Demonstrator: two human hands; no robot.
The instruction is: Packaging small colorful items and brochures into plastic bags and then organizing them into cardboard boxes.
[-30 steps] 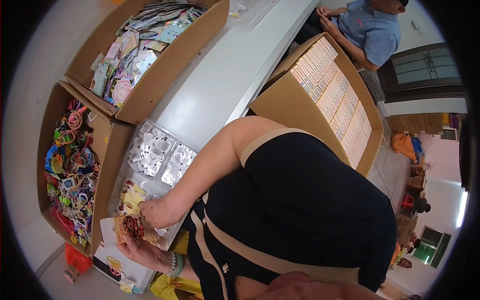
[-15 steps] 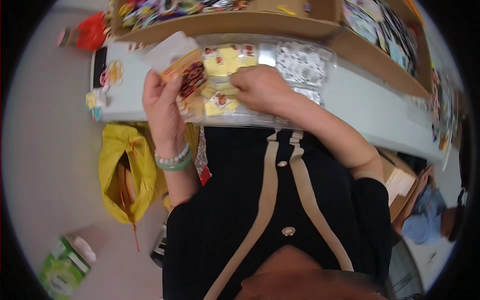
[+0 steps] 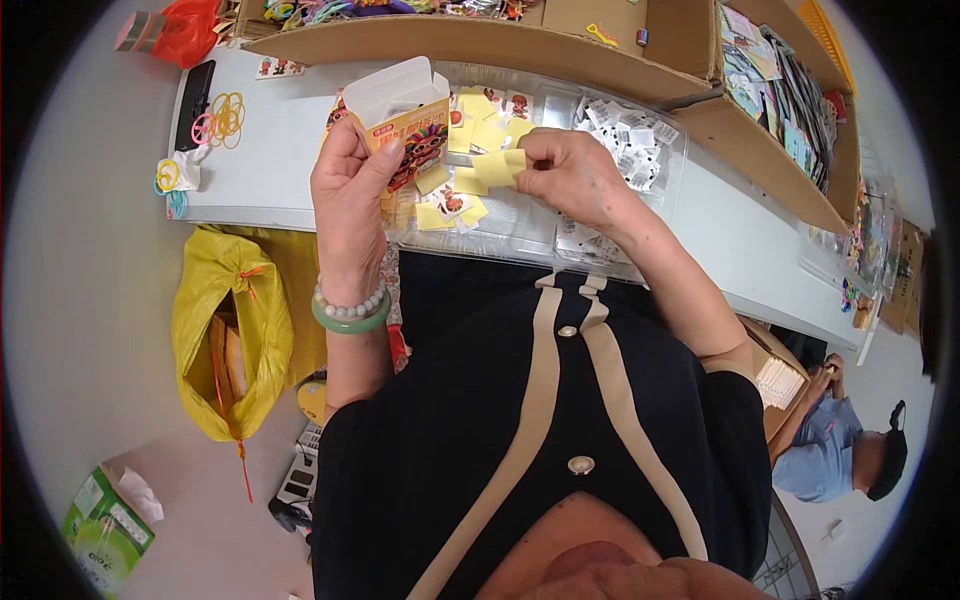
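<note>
My left hand [image 3: 348,185] grips a small orange printed carton [image 3: 420,150], its white top flap standing open. Between the thumb and fingers of my right hand [image 3: 582,178] is a pale yellow paper slip [image 3: 497,168], just right of the carton. Both hands are over a clear plastic tray [image 3: 520,215] with compartments. Yellow slips and small picture cards [image 3: 480,135] lie loose in its left part. White printed packets [image 3: 630,145] fill the right part. The carton's inside is mostly hidden.
Cardboard boxes [image 3: 480,42] line the table's far side, one holding booklets [image 3: 790,110]. A black phone [image 3: 198,95] and yellow bands [image 3: 230,115] lie at left. A yellow bag [image 3: 205,345] is below the table's left end. Another person [image 3: 825,445] is at far right.
My right hand has come up out of the tray and moved right, now with a yellow slip in it. The carton in my left hand has shifted right and turned more upright.
</note>
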